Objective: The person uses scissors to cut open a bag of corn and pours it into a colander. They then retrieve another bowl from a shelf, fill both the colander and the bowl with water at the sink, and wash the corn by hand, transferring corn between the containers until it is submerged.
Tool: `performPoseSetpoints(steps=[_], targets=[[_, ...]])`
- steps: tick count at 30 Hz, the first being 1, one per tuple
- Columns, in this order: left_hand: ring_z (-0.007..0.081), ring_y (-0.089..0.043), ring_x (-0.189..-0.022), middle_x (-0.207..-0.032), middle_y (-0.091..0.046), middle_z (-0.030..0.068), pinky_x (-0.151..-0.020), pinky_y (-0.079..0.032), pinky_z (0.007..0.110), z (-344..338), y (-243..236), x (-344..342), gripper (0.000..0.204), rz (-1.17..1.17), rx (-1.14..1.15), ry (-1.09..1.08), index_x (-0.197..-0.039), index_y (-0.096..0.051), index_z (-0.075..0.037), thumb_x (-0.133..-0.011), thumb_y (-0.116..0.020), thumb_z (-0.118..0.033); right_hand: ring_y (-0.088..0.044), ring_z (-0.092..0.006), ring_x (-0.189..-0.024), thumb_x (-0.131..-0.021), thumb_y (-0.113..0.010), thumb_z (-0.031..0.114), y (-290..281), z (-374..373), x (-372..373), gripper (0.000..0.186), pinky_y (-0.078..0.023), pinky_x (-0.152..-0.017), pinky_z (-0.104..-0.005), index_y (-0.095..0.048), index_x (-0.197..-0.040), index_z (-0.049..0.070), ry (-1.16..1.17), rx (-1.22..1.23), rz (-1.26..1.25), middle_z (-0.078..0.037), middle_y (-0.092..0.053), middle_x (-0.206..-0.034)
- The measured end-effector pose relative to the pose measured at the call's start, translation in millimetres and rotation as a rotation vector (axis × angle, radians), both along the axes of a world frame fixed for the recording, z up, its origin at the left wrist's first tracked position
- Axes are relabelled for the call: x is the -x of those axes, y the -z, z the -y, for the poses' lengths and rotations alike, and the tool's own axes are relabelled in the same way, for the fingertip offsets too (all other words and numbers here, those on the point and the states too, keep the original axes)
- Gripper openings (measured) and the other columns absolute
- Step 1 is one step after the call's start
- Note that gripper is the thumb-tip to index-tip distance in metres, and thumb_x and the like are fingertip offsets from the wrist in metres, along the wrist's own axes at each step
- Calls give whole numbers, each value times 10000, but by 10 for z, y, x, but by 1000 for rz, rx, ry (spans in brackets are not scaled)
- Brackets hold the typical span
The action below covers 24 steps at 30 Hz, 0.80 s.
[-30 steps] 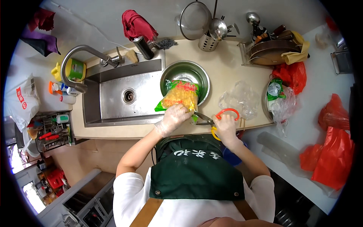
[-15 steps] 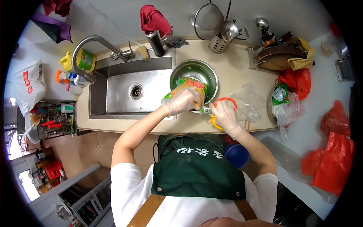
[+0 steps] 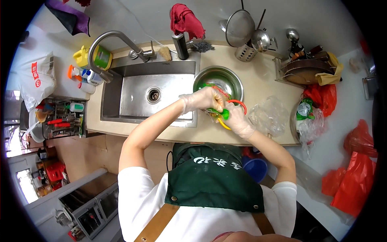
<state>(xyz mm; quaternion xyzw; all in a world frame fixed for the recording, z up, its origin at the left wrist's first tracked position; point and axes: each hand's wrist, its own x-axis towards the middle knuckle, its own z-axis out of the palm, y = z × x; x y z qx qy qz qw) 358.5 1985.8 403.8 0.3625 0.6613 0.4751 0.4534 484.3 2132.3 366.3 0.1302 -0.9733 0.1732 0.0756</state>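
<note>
Both my hands wear clear gloves and meet over the near rim of a metal bowl [image 3: 238,77]. Fingers bent, my left hand [image 3: 204,100] grips a green printed plastic packet, mostly hidden beneath it. A green part of the packet [image 3: 224,115] shows between the two hands. My right hand [image 3: 238,122] is closed around scissors [image 3: 243,105] with one red and one yellow handle loop; the blades are hidden. Whether the right fingers also pinch the packet cannot be made out.
To the left lies a steel sink [image 3: 137,101] with a curved faucet [image 3: 115,34]. Crumpled clear plastic [image 3: 269,116] rests right of the bowl. Behind stand a utensil holder [image 3: 246,53] and a rack with a pan [image 3: 306,74]. Red bags [image 3: 354,177] lie far right.
The left hand has turned over the packet and moved nearer the right, now covering most of it. The right hand and scissors have moved in close beside it. The view has shifted slightly.
</note>
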Motion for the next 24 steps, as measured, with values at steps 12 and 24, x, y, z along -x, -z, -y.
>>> performPoseSetpoints(steps=[12, 24], targets=[[58, -524, -659, -668, -597, -6, -642, -441, 215, 106, -143, 324, 76, 198, 73, -220, -726, -642, -28, -709, -699, -76, -562, -220, -648, -604, -710, 292, -93, 595, 181, 425, -463, -535, -333, -559, -934, 71, -30, -221, 18, -62, -521, -692], [42, -494, -670, -701, -572, -35, -651, -407, 200, 161, -185, 578, 90, 202, 75, -309, -761, -636, -37, -749, -668, -121, -521, -253, -828, -464, -772, 344, -780, 14, 125, 599, -454, -657, -354, -579, -949, 51, 156, -235, 64, -98, -516, -822]])
